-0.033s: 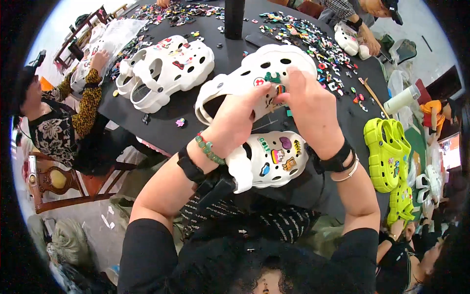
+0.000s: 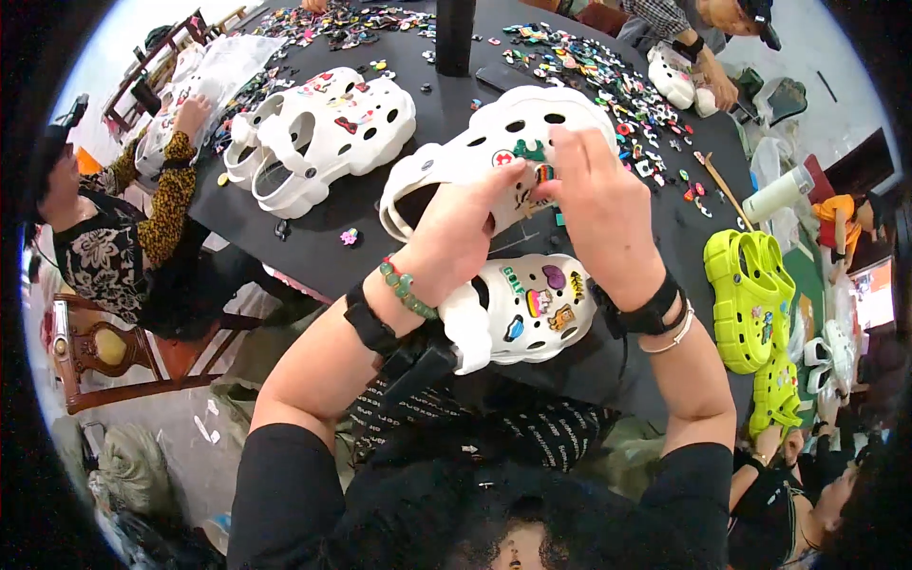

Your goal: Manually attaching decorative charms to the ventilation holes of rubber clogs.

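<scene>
A white clog [image 2: 427, 171] is held up over the table, with a green charm [image 2: 528, 150] and a round red-and-white charm [image 2: 502, 159] on its top. My left hand [image 2: 454, 228] is closed round its near side, thumb lying on the upper. My right hand [image 2: 608, 218] has its thumb and curled fingers at a small striped shoe charm [image 2: 544, 174] on the clog; its fingertips are partly hidden. Below my wrists sits a second white clog [image 2: 503, 332] with several colourful charms. At the left stands a pair of white clogs [image 2: 380, 142], also bearing charms.
Loose charms [image 2: 589, 71] lie heaped across the far side of the dark table [image 2: 313, 242]. A black post [image 2: 456, 38] rises at the back. Lime-green clogs [image 2: 736, 304] and a pale bottle [image 2: 779, 195] are at the right. Other people sit left, far right and lower right.
The fingers of my right hand have shifted very slightly over the clog. My left hand and the clogs stay almost where they were.
</scene>
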### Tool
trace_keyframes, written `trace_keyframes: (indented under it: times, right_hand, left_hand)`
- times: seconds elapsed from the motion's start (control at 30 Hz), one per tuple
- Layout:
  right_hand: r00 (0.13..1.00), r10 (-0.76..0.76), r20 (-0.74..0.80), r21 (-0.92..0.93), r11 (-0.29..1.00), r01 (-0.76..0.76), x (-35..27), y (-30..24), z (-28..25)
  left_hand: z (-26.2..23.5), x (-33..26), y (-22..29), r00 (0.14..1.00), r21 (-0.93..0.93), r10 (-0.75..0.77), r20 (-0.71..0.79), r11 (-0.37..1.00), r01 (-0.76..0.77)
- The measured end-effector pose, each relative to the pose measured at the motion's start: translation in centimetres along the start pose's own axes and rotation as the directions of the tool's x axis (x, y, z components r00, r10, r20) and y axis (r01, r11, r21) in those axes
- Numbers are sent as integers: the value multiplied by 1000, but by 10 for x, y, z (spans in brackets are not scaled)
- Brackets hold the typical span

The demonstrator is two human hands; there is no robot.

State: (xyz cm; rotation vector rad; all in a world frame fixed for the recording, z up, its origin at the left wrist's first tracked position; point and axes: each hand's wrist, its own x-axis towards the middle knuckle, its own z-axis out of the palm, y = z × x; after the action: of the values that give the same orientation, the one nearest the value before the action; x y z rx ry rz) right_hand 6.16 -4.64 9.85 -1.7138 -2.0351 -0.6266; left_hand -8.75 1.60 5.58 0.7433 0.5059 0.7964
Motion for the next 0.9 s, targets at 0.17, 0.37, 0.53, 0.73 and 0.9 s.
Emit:
trace_keyframes:
  times: [0.17,0.37,0.53,0.73,0.9]
  right_hand:
    - [967,34,-252,389,919,69,4,4,13]
    - [961,-53,-272,277,952,131,12,4,11]
    - [918,-148,-368,216,947,239,11,3,7]
    - [941,-115,-318,220,956,191,11,-1,3]
    - [931,-173,-321,231,939,254,14,5,4]
  left_hand:
    - [-2,-2,5,1000,-192,-12,28,981,17]
    - [-1,-8,11,995,-285,34,93,958,-6]
    - [-1,-9,8,996,-306,20,90,952,8]
    - [-5,-1,2,997,-298,5,83,954,20]
    - [-2,1,2,999,-281,-3,41,960,14]
